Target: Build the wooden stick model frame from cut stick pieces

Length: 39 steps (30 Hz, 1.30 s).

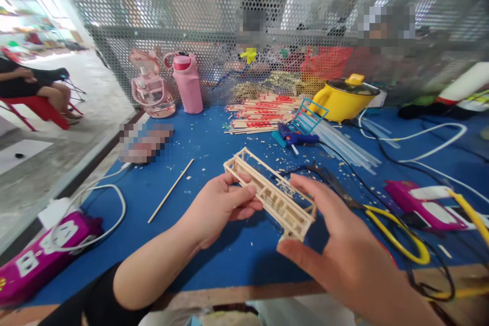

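A small frame built of thin wooden sticks (280, 204), long and box-like with short crosspieces, is held tilted above the blue table. My left hand (225, 198) is closed on its left half, thumb on top and fingers beneath. Around its right end my right hand (336, 234) is spread, thumb and fingers wide apart. The thumb is by the lower corner; whether it touches the wood I cannot tell. One loose wooden stick (170, 191) lies on the table left of my left hand. Behind the frame rests a blue glue gun (298, 136) on a teal stand (311, 114).
A pile of wooden sticks (263, 112) lies at the back, beside clear glue sticks (351, 147). Yellow-handled pliers (401, 239) and cables lie right. Pink bottles (188, 84), a yellow pot (346, 99), a phone (147, 145) and purple power strips (49, 260) stand around.
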Each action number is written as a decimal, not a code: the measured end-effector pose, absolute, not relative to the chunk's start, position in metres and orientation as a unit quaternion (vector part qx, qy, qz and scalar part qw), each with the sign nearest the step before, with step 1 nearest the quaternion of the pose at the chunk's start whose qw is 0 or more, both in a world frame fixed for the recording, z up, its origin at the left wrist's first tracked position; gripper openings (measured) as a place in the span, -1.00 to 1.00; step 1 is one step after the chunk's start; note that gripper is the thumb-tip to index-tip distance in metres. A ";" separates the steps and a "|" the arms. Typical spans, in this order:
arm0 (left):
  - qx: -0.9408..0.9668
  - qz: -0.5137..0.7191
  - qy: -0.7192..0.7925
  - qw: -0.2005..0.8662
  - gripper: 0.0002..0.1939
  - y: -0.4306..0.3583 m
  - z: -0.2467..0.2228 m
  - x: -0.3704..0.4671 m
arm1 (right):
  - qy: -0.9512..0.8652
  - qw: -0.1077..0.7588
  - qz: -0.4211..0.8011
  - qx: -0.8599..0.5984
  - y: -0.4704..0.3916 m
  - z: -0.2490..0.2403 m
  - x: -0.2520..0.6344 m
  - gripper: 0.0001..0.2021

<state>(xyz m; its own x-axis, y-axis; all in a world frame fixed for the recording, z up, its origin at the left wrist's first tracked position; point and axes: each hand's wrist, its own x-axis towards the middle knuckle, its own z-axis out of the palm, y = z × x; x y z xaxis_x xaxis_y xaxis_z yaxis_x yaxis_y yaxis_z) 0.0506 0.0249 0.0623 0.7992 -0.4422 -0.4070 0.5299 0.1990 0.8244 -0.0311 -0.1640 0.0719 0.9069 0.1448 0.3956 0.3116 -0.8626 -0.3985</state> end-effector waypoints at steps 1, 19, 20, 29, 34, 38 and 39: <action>0.553 -0.310 0.041 0.772 -0.84 0.025 0.062 0.050 | -0.117 0.238 -0.180 -0.947 -0.161 0.064 -0.035 -0.28; 0.576 -0.296 0.036 0.762 -0.85 0.009 0.065 0.047 | -0.089 0.302 -0.235 -0.919 -0.132 0.048 -0.036 -0.36; 0.573 -0.293 0.039 0.764 -0.84 0.008 0.064 0.047 | -0.092 0.303 -0.234 -0.919 -0.133 0.048 -0.037 -0.36; 0.571 -0.253 0.019 0.781 -0.75 0.011 0.061 0.045 | -0.114 0.304 -0.234 -0.916 -0.133 0.046 -0.039 -0.36; 0.586 -0.239 0.018 0.774 -0.62 0.016 0.057 0.048 | -0.116 0.327 -0.218 -0.912 -0.137 0.047 -0.035 -0.40; 0.602 -0.227 0.011 0.766 -0.46 0.025 0.051 0.055 | -0.130 0.358 -0.148 -0.913 -0.152 0.050 -0.025 -0.34; 0.601 -0.239 0.004 0.762 -0.43 0.027 0.050 0.056 | -0.130 0.369 -0.134 -0.911 -0.156 0.051 -0.022 -0.32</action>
